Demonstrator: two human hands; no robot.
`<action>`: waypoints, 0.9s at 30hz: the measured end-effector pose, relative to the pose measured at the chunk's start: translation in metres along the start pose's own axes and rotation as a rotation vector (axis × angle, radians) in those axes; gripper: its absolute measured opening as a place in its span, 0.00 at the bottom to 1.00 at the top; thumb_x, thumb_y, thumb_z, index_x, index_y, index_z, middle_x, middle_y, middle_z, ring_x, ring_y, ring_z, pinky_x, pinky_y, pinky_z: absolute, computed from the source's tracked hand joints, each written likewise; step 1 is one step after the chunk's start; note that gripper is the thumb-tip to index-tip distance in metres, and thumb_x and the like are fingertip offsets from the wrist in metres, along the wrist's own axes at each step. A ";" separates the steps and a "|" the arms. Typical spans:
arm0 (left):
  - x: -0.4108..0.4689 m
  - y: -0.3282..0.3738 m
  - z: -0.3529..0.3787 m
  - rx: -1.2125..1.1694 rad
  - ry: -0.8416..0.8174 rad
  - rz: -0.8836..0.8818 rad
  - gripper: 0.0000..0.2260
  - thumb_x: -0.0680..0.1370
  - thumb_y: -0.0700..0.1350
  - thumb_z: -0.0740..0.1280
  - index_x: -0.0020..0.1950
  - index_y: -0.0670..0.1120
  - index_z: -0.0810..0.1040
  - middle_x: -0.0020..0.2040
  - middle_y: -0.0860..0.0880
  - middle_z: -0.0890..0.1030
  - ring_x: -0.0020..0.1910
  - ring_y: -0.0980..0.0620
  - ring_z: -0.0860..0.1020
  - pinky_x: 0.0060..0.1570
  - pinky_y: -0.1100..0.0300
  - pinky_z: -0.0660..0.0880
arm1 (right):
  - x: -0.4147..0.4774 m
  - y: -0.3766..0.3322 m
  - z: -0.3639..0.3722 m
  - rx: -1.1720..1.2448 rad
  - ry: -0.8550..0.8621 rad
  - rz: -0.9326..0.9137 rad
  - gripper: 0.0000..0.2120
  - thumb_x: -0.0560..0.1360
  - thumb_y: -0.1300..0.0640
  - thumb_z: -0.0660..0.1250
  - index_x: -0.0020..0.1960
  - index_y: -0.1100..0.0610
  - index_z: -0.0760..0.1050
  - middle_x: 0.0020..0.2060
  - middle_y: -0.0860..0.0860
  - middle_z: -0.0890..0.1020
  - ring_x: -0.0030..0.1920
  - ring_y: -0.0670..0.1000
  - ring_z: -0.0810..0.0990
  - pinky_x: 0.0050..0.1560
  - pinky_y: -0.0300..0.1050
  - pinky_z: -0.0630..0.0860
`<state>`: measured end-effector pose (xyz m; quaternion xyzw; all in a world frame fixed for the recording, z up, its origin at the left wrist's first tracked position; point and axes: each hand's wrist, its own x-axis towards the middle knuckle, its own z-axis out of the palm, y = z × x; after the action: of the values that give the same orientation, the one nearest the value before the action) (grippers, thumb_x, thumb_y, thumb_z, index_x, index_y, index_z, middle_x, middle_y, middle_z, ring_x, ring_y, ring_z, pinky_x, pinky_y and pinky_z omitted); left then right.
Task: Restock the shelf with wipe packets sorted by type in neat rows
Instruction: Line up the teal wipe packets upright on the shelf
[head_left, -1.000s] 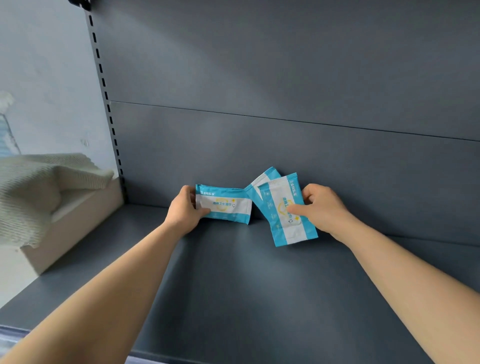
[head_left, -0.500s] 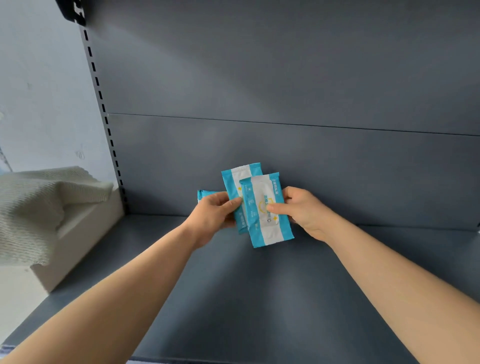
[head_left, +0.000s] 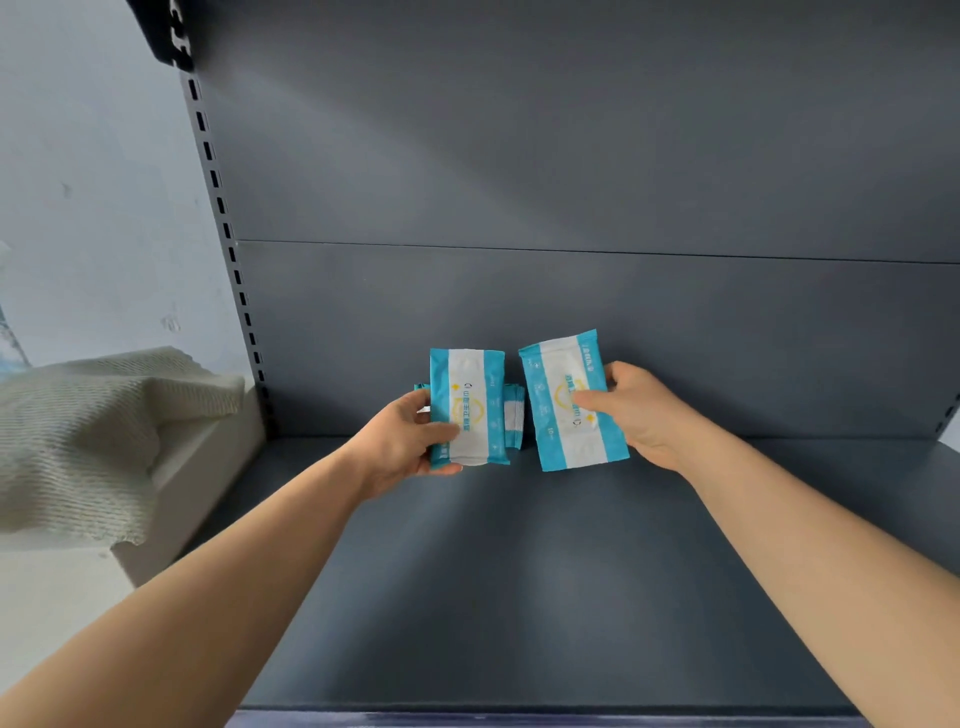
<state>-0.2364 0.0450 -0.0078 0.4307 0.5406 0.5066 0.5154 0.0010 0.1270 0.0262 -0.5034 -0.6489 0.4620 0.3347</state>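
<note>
Two forearms are reaching over the shelf (head_left: 519, 597) toward its back panel (head_left: 571, 322). Close in front of that panel, the left hand (head_left: 402, 447) is gripping the first packet (head_left: 467, 405) upright, thumb across its blue-and-white face. Just beside it, the right hand (head_left: 641, 415) is pinching the second packet (head_left: 569, 400), which is slightly tilted and apart from the first. A third packet (head_left: 514, 415) is lying nearer the panel, mostly hidden. Left of the panel, a pale cloth (head_left: 93, 431) is draping over a box (head_left: 208, 467).
</note>
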 end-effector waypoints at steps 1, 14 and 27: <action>0.000 -0.001 -0.001 0.057 0.009 0.027 0.16 0.77 0.32 0.66 0.61 0.45 0.72 0.52 0.44 0.82 0.45 0.48 0.84 0.36 0.58 0.81 | -0.001 -0.001 0.002 0.000 -0.007 -0.002 0.10 0.76 0.59 0.68 0.56 0.57 0.73 0.52 0.52 0.82 0.50 0.53 0.83 0.54 0.57 0.79; 0.034 -0.013 -0.023 0.867 0.354 0.267 0.18 0.71 0.40 0.74 0.60 0.47 0.79 0.54 0.50 0.80 0.47 0.52 0.77 0.48 0.63 0.72 | -0.008 -0.007 0.002 -0.156 -0.143 -0.064 0.17 0.75 0.65 0.67 0.62 0.54 0.75 0.52 0.51 0.83 0.48 0.50 0.84 0.43 0.46 0.81; 0.042 -0.032 -0.040 0.542 0.394 0.164 0.05 0.71 0.36 0.74 0.42 0.40 0.79 0.40 0.40 0.83 0.33 0.49 0.82 0.36 0.58 0.82 | 0.037 0.004 0.054 -0.653 0.034 -0.275 0.09 0.66 0.56 0.75 0.41 0.47 0.76 0.46 0.43 0.81 0.46 0.49 0.79 0.46 0.47 0.78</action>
<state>-0.2781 0.0788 -0.0466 0.4877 0.7083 0.4579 0.2255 -0.0559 0.1482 0.0026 -0.4994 -0.8185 0.1725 0.2257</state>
